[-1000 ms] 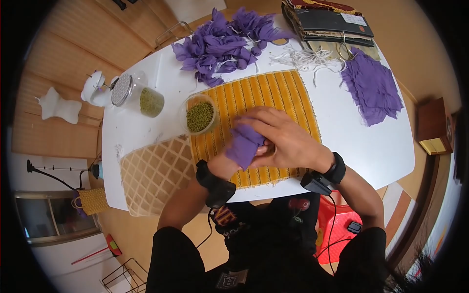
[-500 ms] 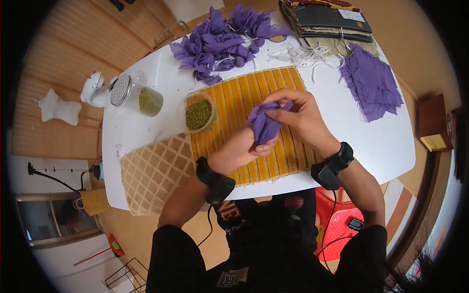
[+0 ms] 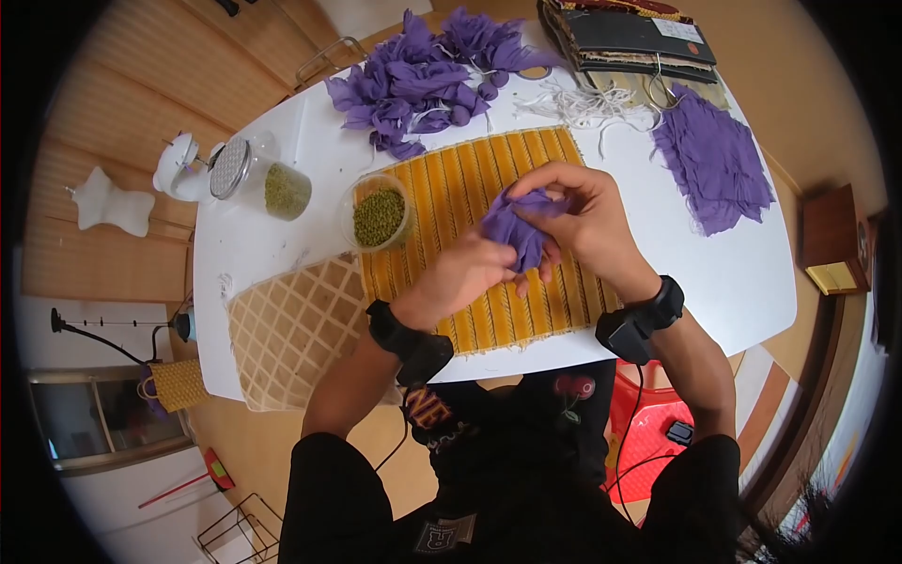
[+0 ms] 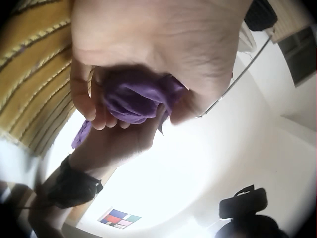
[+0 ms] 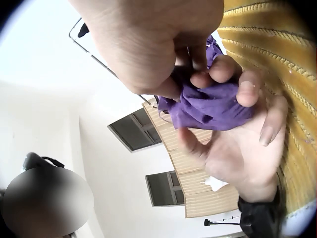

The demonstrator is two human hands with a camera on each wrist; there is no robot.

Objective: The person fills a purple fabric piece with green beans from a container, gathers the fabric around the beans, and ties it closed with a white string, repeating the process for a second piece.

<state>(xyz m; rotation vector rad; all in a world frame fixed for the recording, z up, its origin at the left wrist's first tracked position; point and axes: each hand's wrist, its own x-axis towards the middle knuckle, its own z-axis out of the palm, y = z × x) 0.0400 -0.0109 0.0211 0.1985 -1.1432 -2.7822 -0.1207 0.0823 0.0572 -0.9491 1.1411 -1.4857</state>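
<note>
A bunched purple cloth (image 3: 517,230) is between both hands above the yellow striped mat (image 3: 442,202). The right hand (image 3: 592,221) pinches its upper edge between thumb and fingers. Around its lower side curl the fingers of the left hand (image 3: 467,274). In the left wrist view the cloth (image 4: 133,96) looks rounded and folded, under the left palm (image 4: 158,39). The right wrist view shows the left hand (image 5: 242,153) cupped beneath the cloth (image 5: 213,106), with the right hand's fingers on top of it. What the folds contain is hidden.
Left of the hands stand a tub of green beans (image 3: 379,218) and a lidded jar (image 3: 287,193). Behind lie a purple cloth heap (image 3: 413,85) and white strings (image 3: 601,108); flat purple cloths (image 3: 716,164) are at the right. A lattice-patterned mat (image 3: 301,329) lies front left.
Both hands have shifted right and the cloth has come from under the right hand into a bunch between them. Lately the left fingers have moved on its lower side.
</note>
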